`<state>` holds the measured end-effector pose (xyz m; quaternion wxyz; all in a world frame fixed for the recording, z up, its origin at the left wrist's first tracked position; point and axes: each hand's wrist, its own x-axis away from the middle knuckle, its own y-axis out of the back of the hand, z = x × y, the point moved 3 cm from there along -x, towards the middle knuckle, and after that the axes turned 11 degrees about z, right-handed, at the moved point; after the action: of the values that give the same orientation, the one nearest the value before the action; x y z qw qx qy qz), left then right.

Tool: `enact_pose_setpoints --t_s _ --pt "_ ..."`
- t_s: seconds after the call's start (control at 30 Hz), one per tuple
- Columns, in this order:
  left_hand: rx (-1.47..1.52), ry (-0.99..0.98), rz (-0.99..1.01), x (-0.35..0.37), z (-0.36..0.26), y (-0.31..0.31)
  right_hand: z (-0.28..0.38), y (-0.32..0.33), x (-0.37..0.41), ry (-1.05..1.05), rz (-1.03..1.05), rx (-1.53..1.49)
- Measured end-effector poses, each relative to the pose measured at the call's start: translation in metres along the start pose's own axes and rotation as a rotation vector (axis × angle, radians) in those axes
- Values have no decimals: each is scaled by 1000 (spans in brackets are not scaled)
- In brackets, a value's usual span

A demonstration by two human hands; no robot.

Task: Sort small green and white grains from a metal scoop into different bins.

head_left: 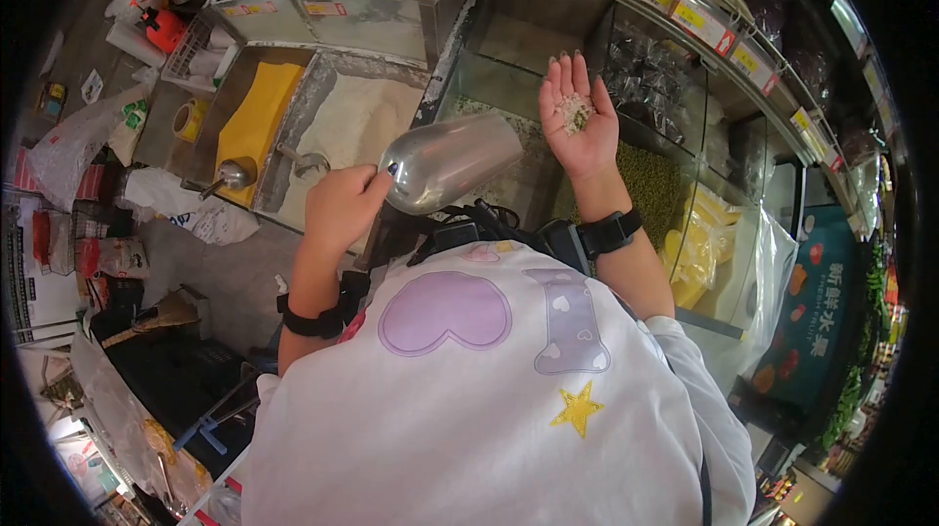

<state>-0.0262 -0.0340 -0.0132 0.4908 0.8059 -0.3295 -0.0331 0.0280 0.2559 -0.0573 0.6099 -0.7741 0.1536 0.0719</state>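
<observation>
The scoop (455, 162) is glossy, greyish and partly see-through, with a rounded back end and a wide mouth that faces the right hand (579, 130). It lies between the two hands, over a glass bin (468, 79) with pale grains strewn in it. The left hand (342, 201) is closed around its back end, thumb on top. The right hand is open, palm up and slightly cupped, fingers close together, under a small heap of pale and green grains (574, 115), too fine to count. There are two hands, two black wristbands, one scoop held, and two metal scoops: one on yellow powder (256, 115), one in white powder (362, 115). One bin of green beans (641, 188), one red bottle (164, 29) and one tape roll (189, 121) also show.
</observation>
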Motion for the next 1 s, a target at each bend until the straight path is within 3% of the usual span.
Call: enact_pose_setpoints --t_s 0.1,0.37,1.0 --pt "-11 0 -3 1 2 -1 -4 -3 -2 19 57 85" --pt "9 35 48 1 5 -7 -8 -5 3 29 -23 399" --pt "-5 53 76 -1 4 -9 -5 3 3 27 -91 367"
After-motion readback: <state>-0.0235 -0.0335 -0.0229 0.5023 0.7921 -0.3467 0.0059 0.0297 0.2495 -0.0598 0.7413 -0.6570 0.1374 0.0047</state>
